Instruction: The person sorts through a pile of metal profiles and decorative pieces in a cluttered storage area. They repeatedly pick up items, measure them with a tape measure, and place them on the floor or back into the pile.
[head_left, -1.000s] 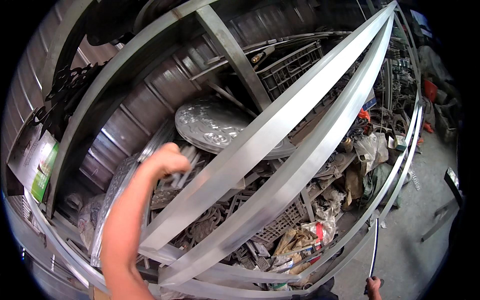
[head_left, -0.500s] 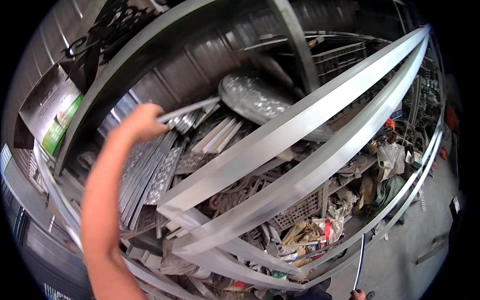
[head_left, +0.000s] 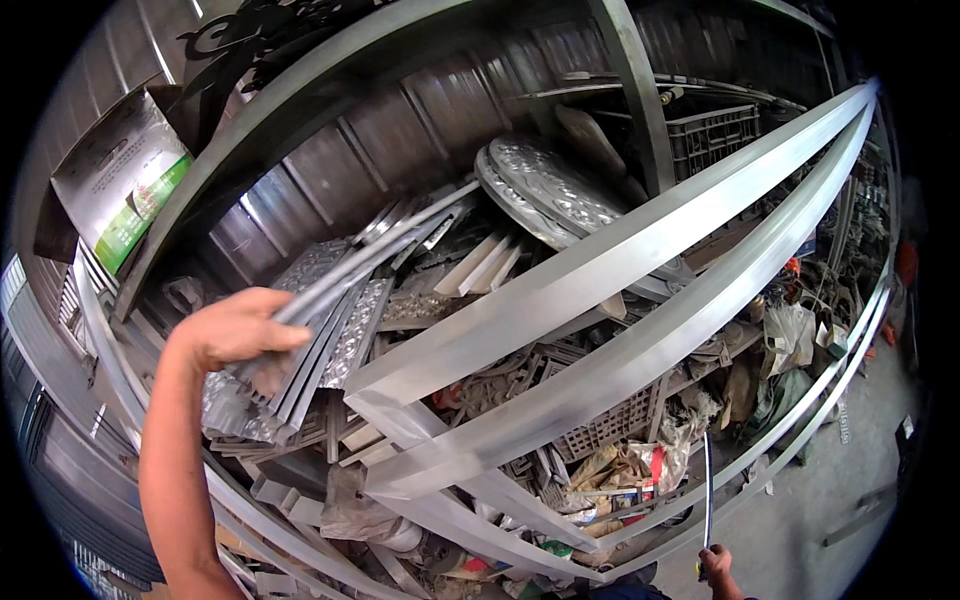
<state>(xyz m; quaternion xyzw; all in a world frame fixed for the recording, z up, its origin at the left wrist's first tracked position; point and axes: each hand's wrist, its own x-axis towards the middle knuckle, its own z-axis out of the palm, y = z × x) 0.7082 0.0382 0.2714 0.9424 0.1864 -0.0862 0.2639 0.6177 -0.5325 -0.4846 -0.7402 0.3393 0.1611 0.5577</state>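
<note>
My left hand (head_left: 248, 332) is closed around the near end of a long grey metal bar (head_left: 400, 233), slightly blurred. The bar slants up and away over a stack of metal strips (head_left: 330, 345) on the shelf, its far end by the shiny oval metal panels (head_left: 550, 185). At the lower right, my right hand (head_left: 716, 566) grips the bottom of a thin, straight, pale-and-dark strip (head_left: 709, 490), held nearly upright. What kind of strip it is I cannot make out.
Two thick silver rack beams (head_left: 600, 270) cross before me and meet at the far right. Below them lie a plastic crate (head_left: 605, 425) and heaped scrap and bags. A white-and-green cardboard box (head_left: 125, 190) stands at the left. Grey floor (head_left: 810, 510) shows at right.
My left hand has come down and nearer, and the bar in it now lies lower over the stack. The right hand has risen a little with its strip. The view has shifted slightly.
</note>
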